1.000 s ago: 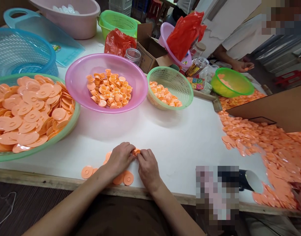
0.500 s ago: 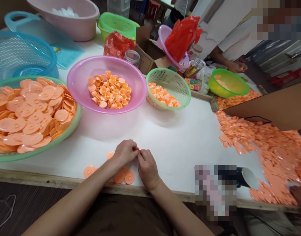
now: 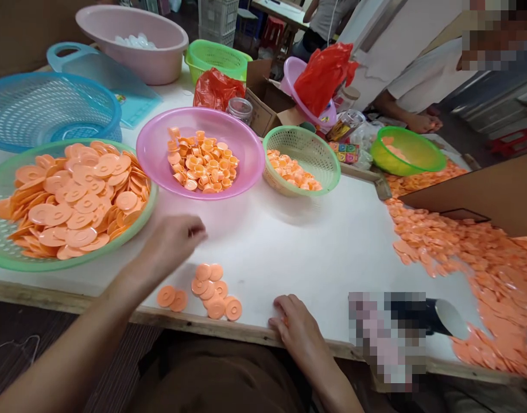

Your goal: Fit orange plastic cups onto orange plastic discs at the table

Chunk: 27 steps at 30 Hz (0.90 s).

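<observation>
Your left fingers [image 3: 195, 232] are curled loosely in the air, a touch blurred, and from this view there's no telling whether they've got anything pinched. That left hand [image 3: 171, 246] is out over the white table [image 3: 289, 252], right by the pink bowl [image 3: 155, 166]. Your right fingers [image 3: 283, 310] lie open and lightly spread near the front edge, holding nothing you can see, with the right hand [image 3: 300, 332] well apart from the left. Just beyond them sits the small cluster of orange discs [image 3: 212, 295], overlapping one another, with two more discs [image 3: 172, 298] lying just beside it on the left. In the pink bowl there's a heap of orange cups [image 3: 202, 163], and a mound of the same in the green-and-white basket [image 3: 304, 146] next door. To your left, a wide green basket [image 3: 149, 209] is piled with big orange discs [image 3: 82, 195]. Over on the right, a loose spread of orange pieces [image 3: 461, 258] runs across the table past a green bowl [image 3: 407, 150], where another person's hand [image 3: 423, 123] is working. This looks like the moment between pieces, so the next move calls for your fingers to settle on one disc from that cluster.
</observation>
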Each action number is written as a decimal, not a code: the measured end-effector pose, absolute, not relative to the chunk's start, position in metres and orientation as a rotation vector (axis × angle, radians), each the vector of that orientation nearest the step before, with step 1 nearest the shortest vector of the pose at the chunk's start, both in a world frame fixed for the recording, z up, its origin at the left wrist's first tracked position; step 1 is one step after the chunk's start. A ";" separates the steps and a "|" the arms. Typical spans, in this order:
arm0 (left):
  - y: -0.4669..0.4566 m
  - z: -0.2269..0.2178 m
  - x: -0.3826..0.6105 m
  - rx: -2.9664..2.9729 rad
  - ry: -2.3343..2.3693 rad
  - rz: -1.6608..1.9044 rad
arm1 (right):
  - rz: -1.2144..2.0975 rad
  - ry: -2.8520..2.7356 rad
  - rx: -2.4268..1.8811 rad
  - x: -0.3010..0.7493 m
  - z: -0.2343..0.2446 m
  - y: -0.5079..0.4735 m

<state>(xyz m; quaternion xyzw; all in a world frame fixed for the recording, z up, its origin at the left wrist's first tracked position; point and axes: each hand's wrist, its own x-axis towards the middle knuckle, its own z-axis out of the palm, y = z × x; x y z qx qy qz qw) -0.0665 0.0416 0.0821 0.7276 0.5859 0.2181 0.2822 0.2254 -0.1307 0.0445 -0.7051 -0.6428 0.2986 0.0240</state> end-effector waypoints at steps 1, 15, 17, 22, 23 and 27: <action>0.025 0.066 -0.062 1.950 1.539 0.387 | 0.947 -1.977 -2.192 0.227 0.046 -0.132; -0.012 0.007 0.019 2.122 1.116 0.771 | 1.085 -1.124 -1.873 0.218 0.023 -0.087; -0.018 -0.002 0.031 2.232 1.056 0.718 | 0.975 -1.099 -1.897 0.213 0.017 -0.079; -0.018 -0.006 0.030 2.240 1.165 0.678 | 0.689 -1.472 -1.928 0.216 0.008 -0.071; -0.016 -0.005 0.029 2.240 1.196 0.635 | 0.672 -1.516 -1.923 0.218 0.007 -0.071; -0.013 -0.003 0.030 2.224 1.241 0.502 | 0.905 -1.323 -1.915 0.222 0.008 -0.071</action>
